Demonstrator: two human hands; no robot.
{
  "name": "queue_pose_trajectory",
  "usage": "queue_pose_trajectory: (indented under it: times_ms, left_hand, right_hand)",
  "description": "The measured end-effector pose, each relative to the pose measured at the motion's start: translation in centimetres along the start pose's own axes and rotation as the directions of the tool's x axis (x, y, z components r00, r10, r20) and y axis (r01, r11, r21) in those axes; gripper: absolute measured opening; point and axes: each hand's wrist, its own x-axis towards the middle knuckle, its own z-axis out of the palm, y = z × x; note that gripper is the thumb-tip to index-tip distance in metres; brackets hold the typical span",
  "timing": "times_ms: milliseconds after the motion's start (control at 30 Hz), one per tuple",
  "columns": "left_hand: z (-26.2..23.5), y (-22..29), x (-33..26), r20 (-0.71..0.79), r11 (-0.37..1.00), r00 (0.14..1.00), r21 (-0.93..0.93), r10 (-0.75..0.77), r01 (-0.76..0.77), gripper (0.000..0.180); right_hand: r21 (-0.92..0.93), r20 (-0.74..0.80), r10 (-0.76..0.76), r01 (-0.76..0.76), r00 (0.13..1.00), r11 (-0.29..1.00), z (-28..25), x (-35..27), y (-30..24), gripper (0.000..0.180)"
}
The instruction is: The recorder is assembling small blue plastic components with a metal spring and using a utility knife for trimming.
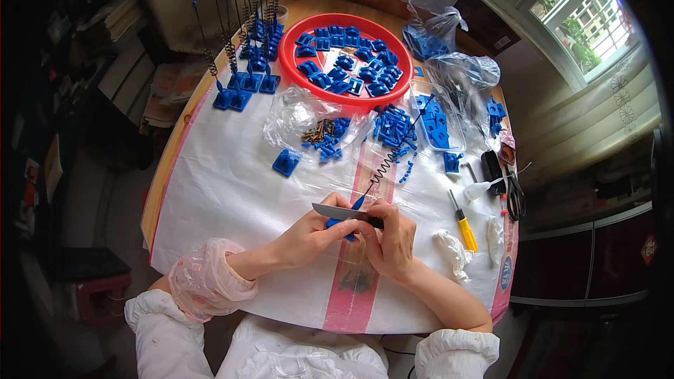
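Blue piece (359, 202): sits mid-scene, raised over the white sheet (225, 147), gripped in the left hand (312, 235); fingers and knife (340, 212) hide much of it.
Wired stands (222, 100): grouped at far left, blue bases down, coiled wires upright.
Blue base (286, 163): lies alone on the sheet, beyond the left hand.
Left hand: closed on the blue piece. For good blade work, pinch firmly and keep thumb and fingertips out of the blade's line.
Screws (321, 131): brass, heaped beside small blue parts, well apart from the blade.
Knife: crosses above the left fingers, tip leftward. The sharp edge cannot be told from this view; confirm it before applying pressure.
Coiled wire (382, 170): runs from the blue piece away to the right. Leave it free; a snag would likely twist the piece.
Right hand: closed on the dark handle. Short, light strokes should give better control than one hard push.
Screwdriver (466, 233): yellow-handled, lies at right, unheld. Keep elbow clearance.
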Motion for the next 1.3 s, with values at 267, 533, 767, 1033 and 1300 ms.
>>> queue_pose_trajectory:
  times_ms: [267,533,767,1033,1300]
  left_hand:
    - [-0.25,-0.1,-0.08,-0.019,0.997,0.999,0.065,-0.028,0.03,0.018]
    - [-0.26,0.08,-0.1,-0.023,0.995,0.999,0.091,-0.026,0.028,0.016]
    - [-0.13,0.25,-0.09,-0.021,0.998,0.999,0.06,-0.028,0.03,0.016]
    - [-0.01,0.38,-0.03,-0.042,0.997,0.998,0.073,-0.036,0.039,0.015]
    - [-0.21,0.31,-0.06,-0.034,0.996,0.998,0.06,-0.056,0.058,0.016]
  right_hand:
    - [-0.01,-0.002,-0.022,0.022,1.0,1.0,-0.1,0.18,-0.2,0.03]
    - [-0.01,-0.008,-0.027,0.026,1.0,1.0,-0.05,0.15,-0.16,0.031]
    - [-0.008,-0.021,-0.029,0.029,0.999,1.0,-0.1,0.27,-0.35,0.031]
    - [-0.028,-0.019,-0.029,0.028,0.999,0.999,-0.14,0.36,-0.46,0.032]
    - [-0.034,-0.013,-0.019,0.018,1.0,0.999,-0.16,0.34,-0.51,0.032]
